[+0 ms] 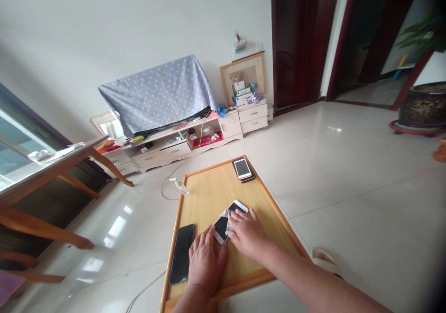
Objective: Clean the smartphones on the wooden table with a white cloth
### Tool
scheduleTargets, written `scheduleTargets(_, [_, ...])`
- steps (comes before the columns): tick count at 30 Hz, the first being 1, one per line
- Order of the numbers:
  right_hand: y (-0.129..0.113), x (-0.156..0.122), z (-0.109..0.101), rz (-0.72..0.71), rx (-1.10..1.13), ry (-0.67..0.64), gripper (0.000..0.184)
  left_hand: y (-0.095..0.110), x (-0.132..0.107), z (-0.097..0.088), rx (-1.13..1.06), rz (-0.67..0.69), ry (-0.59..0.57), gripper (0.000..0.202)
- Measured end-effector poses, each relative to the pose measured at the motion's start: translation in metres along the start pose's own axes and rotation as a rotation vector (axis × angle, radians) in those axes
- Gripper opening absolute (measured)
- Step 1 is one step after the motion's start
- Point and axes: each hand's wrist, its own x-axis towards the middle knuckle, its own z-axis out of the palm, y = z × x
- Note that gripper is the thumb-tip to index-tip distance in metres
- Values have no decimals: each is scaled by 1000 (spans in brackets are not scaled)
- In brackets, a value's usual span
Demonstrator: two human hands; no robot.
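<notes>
A white smartphone (220, 228) with a dark screen lies slantwise on the small wooden table. My left hand (206, 261) steadies its near end, fingertips at one edge and thumb by the other. Under the fingers of my right hand (249, 235) is a thin whitish wipe (227, 213), pressed onto the middle of the screen. The wipe and fingers hide part of the phone. Left of my left hand, a larger black smartphone (181, 253) lies face up along the table's edge.
Stacked phones, a white one (242, 168) on top, lie at the table's far right corner. A pump bottle (180, 186) stands at the left edge. The wooden table (205, 183) has a raised rim. Beyond are a TV cabinet (163, 157) and a potted plant (423, 106).
</notes>
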Motion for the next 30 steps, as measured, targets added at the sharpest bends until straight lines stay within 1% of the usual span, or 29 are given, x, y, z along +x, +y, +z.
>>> scheduleTargets(2, [-3,-2,3,-5,-5,6,45,3,0,-2,-6,-8,3,56])
scheduleTargets(5, [-8,-7,6,-55,-2,-24,46,9,-1,-7,-12,-30,0,54])
scheduleTargets(9, [-10,-9,4,-112,10,-64,45,13,0,-9,-5,-35,1,54])
scheduleTargets(13, [0,-1,0,-65,0,-33,40,6,1,-4,0,-13,-1,55])
scheduleTargets(17, [6,8,2,12,-32,-2,42,1,0,0,11,3,11,56])
scheduleTargets(19, [3,7,5,3,-38,-1,44,1,0,1,12,5,17,56])
scheduleTargets(22, [-6,3,10,-65,-32,-19,46,1,0,1,11,9,27,55])
scheduleTargets(26, [-10,2,11,-125,-13,-33,44,0,1,2,11,9,22,56])
scheduleTargets(28, [-5,6,9,-100,-10,-20,41,0,1,2,13,11,20,57])
scheduleTargets(30, [2,12,7,-33,-15,3,39,0,0,1,14,12,19,57])
